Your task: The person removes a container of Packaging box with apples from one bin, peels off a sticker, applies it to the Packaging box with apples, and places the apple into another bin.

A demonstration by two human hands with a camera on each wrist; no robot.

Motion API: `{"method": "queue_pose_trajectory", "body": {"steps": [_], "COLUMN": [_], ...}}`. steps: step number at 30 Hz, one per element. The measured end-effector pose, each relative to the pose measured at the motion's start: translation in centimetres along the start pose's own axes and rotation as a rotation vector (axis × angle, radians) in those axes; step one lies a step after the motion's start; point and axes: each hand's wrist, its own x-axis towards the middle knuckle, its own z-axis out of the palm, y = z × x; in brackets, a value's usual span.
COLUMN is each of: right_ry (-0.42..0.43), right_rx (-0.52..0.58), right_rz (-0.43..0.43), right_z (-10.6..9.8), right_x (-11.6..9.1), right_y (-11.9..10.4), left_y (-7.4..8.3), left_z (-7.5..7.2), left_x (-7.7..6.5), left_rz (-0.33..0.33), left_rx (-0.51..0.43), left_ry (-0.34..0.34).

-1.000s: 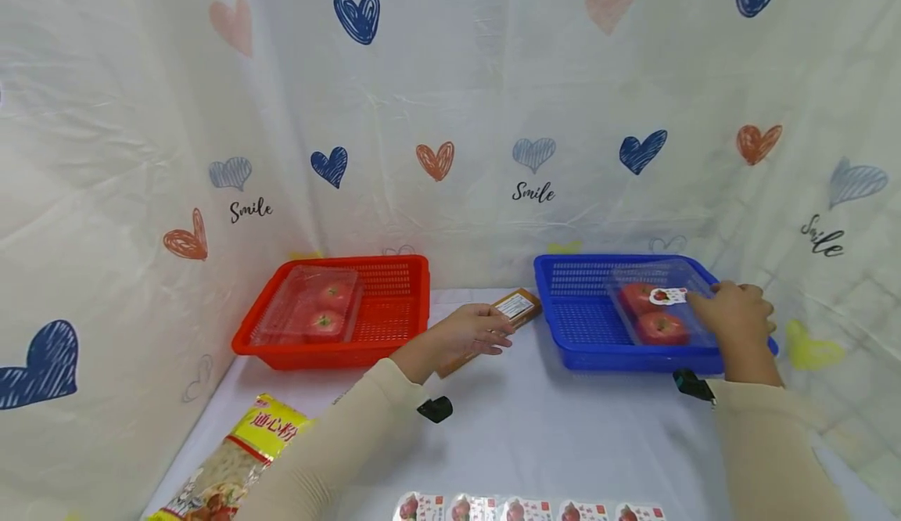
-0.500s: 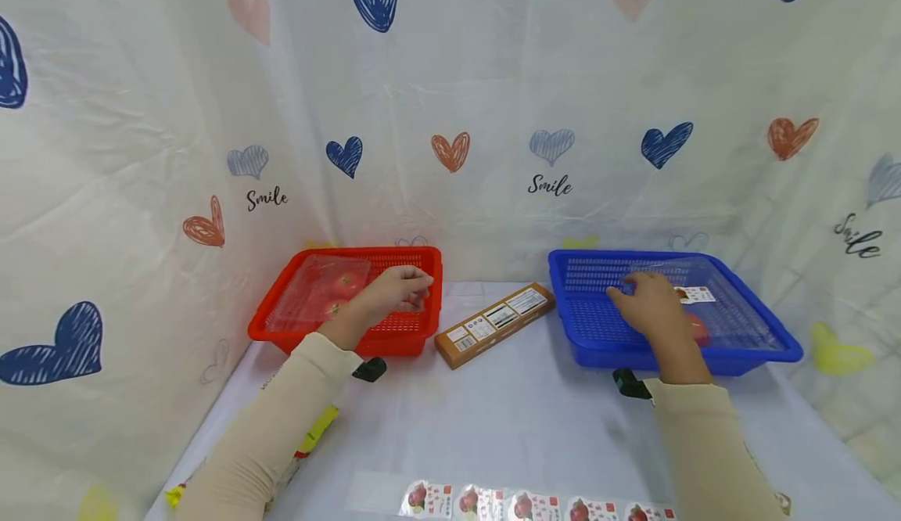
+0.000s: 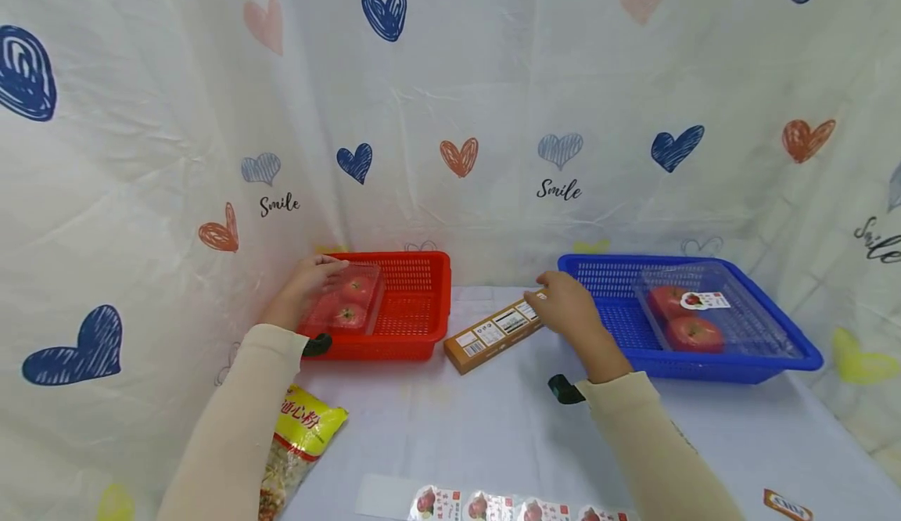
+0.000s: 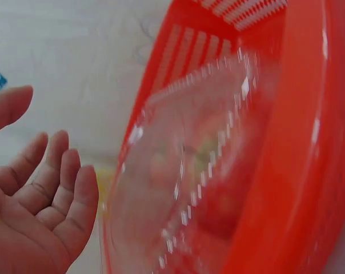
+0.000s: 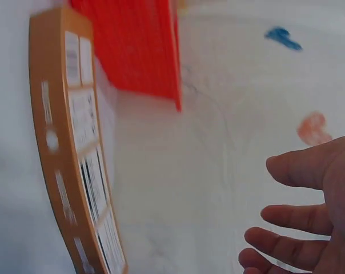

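My left hand is at the left side of the red basket, its fingertips overlapping a clear plastic box of red apples in the head view. From the left wrist, that hand shows loosely bent fingers beside the box, with nothing in them. Over the far end of a long brown cardboard box hovers my right hand. In the right wrist view its fingers are spread apart and hold nothing, with the cardboard box to their left.
A blue basket at the right holds another clear box of apples bearing a white sticker. Beside my left forearm lies a yellow-topped macaroni bag. A sticker strip runs along the front; a small orange label is front right.
My right hand has left the sticker and box in the blue basket and moved left over the cardboard box. My left hand has moved left, from above the cardboard box to the red basket.
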Motion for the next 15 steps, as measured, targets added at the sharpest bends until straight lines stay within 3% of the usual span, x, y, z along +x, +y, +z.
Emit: {"method": "queue_pose_trajectory", "body": {"steps": [4, 8, 12, 15], "right_ry": [-0.038, -0.057, -0.077, -0.125], "right_rx": [-0.057, -0.094, -0.078, -0.015], "right_rz": [-0.047, -0.119, -0.202, -0.229], "right_z": [2.7, 5.3, 7.6, 9.2], "right_x": [0.8, 1.4, 1.6, 1.6], "right_y": [-2.9, -5.4, -7.8, -9.3], "left_y": [-0.7, -0.6, -1.1, -1.9], "left_z": [-1.6, -2.3, -2.7, -3.2], "left_x": [0.0, -0.7, -0.6, -0.1], "left_rz": [-0.031, -0.074, -0.085, -0.097], "left_rx": [0.126, 0.259, 0.342, 0.359], "left_ry": [0.096, 0.168, 0.194, 0.167]}}
